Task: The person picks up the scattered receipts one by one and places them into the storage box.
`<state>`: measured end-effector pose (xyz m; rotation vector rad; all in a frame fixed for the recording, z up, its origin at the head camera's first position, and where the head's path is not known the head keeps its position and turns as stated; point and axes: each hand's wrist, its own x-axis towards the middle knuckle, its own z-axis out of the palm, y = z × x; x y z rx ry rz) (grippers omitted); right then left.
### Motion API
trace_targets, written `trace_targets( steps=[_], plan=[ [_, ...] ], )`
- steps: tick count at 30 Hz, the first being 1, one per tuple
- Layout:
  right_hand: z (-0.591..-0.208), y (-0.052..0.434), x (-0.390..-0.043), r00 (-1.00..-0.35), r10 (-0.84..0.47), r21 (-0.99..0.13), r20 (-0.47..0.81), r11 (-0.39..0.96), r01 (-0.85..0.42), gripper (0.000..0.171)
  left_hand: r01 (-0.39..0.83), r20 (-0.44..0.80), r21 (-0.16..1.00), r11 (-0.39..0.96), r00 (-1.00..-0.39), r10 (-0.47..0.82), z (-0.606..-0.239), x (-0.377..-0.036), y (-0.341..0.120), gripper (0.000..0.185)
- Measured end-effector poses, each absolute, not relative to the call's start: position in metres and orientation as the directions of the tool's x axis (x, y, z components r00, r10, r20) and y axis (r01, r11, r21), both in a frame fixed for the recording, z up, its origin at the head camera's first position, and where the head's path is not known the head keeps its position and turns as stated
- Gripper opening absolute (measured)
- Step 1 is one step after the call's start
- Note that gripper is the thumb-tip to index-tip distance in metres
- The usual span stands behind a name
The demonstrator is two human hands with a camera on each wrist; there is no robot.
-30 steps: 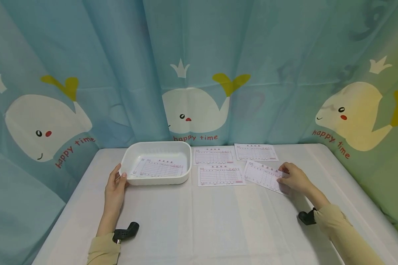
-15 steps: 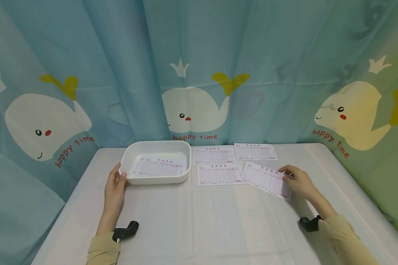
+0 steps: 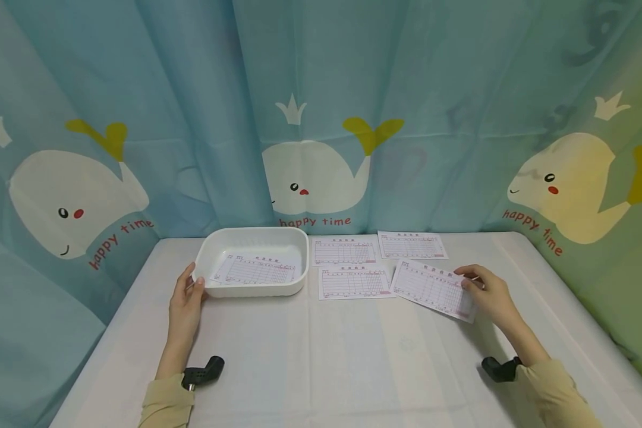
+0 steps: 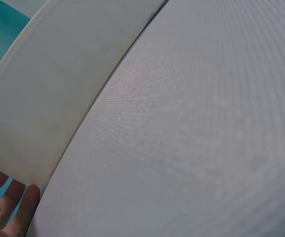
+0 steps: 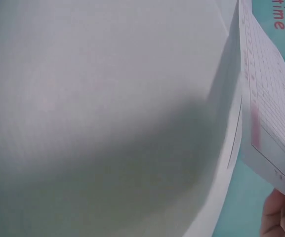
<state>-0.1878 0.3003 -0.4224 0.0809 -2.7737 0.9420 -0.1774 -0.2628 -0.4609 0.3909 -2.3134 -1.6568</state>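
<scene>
pinching the right end of a printed form (image 3: 432, 290), the person's right hand (image 3: 488, 292) holds the sheet tilted just above a white-clothed table (image 3: 353, 368); thumb and fingers are closed on the paper's edge. the right wrist view shows the same form (image 5: 270, 98) seen edge-on and lifted off the cloth, with a fingertip at the lower right corner of the frame.

across the table, the left hand (image 3: 186, 300) rests against the near left corner of a white plastic tray (image 3: 208, 252), its thumb lying on the rim and the fingers straight along the outer wall. the left wrist view shows the tray's wall (image 4: 48, 98) close up, with straight fingers (image 4: 14, 212) at the bottom left.

inside the tray lies one form (image 3: 257, 270), flat on the bottom. three more forms lie flat on the cloth: one just right of the tray at the back (image 3: 345, 251), one in front of it (image 3: 355, 282), and one farther right at the back (image 3: 412, 245). the held form sits just right of the front one and near the table's middle-right, its left end over or touching the cloth; which cannot be told.

both forearms wear beige sleeves, each with a small black camera mount at the wrist, left (image 3: 203, 373) and right (image 3: 500, 368). behind the table hangs a blue curtain (image 3: 192, 89) printed with white whales and the words "happy time".
</scene>
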Motion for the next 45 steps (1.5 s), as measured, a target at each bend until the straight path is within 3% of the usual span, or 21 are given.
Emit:
trace_targets(
  steps=[12,22,45],
  plan=[
    [-0.424,0.292,-0.185,-0.918,0.119,-0.645,0.379,0.746,-0.169,0.019,-0.057,0.065,0.947,0.315,-0.929,-0.364,-0.46,-0.176,-0.263,0.054],
    [-0.422,0.272,-0.186,-0.887,0.112,-0.664,0.447,0.707,-0.245,0.016,-0.041,0.076,0.952,0.304,-0.929,-0.363,-0.461,-0.177,-0.263,0.054],
    [-0.424,0.199,-0.199,-0.932,0.098,-0.787,0.35,0.57,-0.236,0.018,-0.043,0.078,0.949,0.311,-0.927,-0.368,-0.462,-0.178,-0.263,0.054]
  ],
)
